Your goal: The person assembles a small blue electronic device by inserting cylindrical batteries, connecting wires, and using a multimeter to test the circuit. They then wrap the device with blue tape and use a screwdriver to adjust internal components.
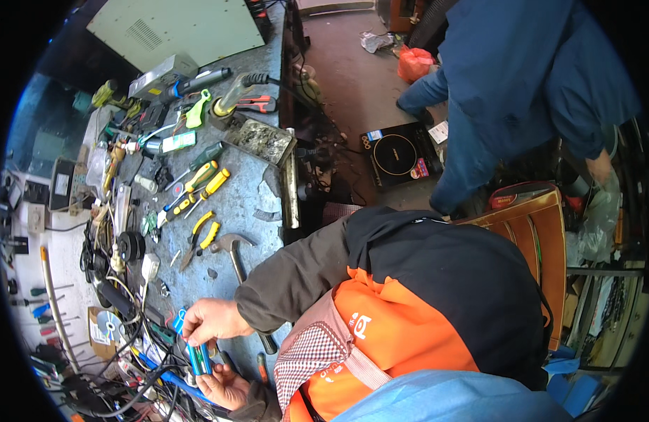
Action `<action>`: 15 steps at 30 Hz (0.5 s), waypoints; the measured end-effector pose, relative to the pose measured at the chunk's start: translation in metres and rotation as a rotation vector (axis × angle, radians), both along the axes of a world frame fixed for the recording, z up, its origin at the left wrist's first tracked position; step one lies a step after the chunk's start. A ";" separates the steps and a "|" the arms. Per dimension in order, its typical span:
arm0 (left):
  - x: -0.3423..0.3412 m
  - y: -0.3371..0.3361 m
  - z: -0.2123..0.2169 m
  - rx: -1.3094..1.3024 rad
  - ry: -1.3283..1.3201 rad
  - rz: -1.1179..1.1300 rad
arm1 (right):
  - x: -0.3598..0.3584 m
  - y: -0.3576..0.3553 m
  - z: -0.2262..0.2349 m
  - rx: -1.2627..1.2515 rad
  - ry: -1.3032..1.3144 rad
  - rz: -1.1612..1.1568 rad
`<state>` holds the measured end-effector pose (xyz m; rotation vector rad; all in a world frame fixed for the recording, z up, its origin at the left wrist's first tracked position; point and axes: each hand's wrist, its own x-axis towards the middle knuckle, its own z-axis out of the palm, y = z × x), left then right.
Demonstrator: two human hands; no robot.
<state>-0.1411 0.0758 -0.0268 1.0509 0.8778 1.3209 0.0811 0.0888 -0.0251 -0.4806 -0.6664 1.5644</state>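
Observation:
A small blue pack [199,359] with shiny rounded sides and a green strip is held over the cluttered front of the bench. My right hand [217,320] pinches its upper part from above, thumb and fingers closed. Palm up, my left hand [224,388] grips the lower end with its fingertips. Another blue piece [179,320] sticks out beyond my right fingers; whether it belongs to the pack I cannot tell. Beside my right wrist lies a claw hammer [234,259], its handle partly behind my sleeve. Pliers with yellow handles [200,238] rest farther along.
The blue-grey bench [250,190] carries several yellow-handled screwdrivers [201,176], a metal tray [261,139] and tangled cables [138,316]. An induction cooker [396,155] sits on the floor. A person in blue [514,77] stands at the right, near a brown chair [525,235].

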 end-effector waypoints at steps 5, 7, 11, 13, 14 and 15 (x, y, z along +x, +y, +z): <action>-0.022 0.028 -0.013 -0.058 0.018 0.129 | -0.010 0.005 -0.007 0.005 -0.021 -0.013; -0.030 0.029 -0.023 -0.037 0.069 0.237 | -0.015 0.003 -0.002 0.012 -0.058 -0.030; -0.027 0.035 -0.020 -0.062 0.100 0.209 | -0.017 0.007 -0.010 0.017 -0.137 -0.039; -0.023 0.038 -0.016 -0.066 0.093 0.193 | -0.017 0.008 -0.009 0.001 -0.113 -0.028; -0.027 0.044 -0.017 -0.152 0.035 0.319 | -0.016 0.006 -0.008 -0.003 -0.108 -0.026; -0.023 0.038 -0.012 -0.098 0.067 0.244 | -0.016 0.005 -0.005 -0.006 -0.100 -0.021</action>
